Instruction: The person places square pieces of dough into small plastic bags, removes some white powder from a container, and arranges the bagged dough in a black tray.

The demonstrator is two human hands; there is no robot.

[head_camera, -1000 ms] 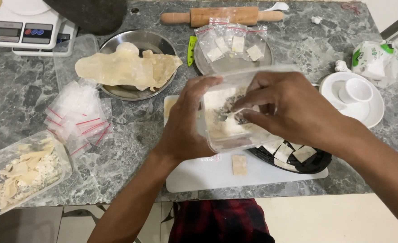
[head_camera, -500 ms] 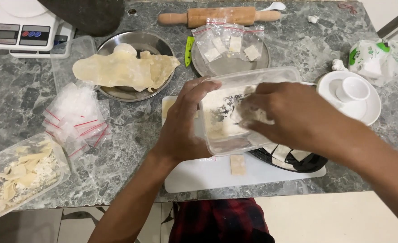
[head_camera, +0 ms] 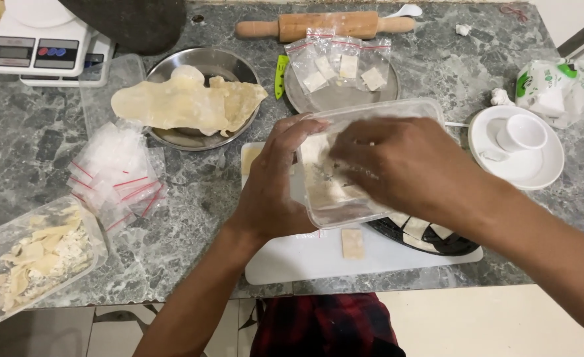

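A: Quickly, left to right. What's at the counter's left edge?

B: Front-left corner, clear tub of pale dough scraps (head_camera: 24,261). Behind it a heap of small zip bags (head_camera: 115,170) with red strips. Back-left corner, a white kitchen scale (head_camera: 44,46).

A: Next?

B: Steel plate (head_camera: 236,69) with a flat sheet of dough (head_camera: 186,102) draped over it, back of centre. Beside it a second steel plate (head_camera: 384,92) with filled little bags; a rolling pin (head_camera: 325,25) lies along the back edge.

A: Hands?

B: Left hand (head_camera: 272,188) is clamped on the left side of a clear plastic container (head_camera: 371,112), held tilted above the white cutting board (head_camera: 305,254) at the front edge. Right hand (head_camera: 404,168) reaches into the container's open mouth, fingers curled; can't tell if they pinch anything, it's blurred.

A: Under it?

B: One small dough square (head_camera: 352,243) on the board, a black dish (head_camera: 431,238) partly hidden beneath the right wrist.

A: Right edge?

B: White saucer with a small cup (head_camera: 523,132), crumpled wrapper (head_camera: 559,86) behind it.
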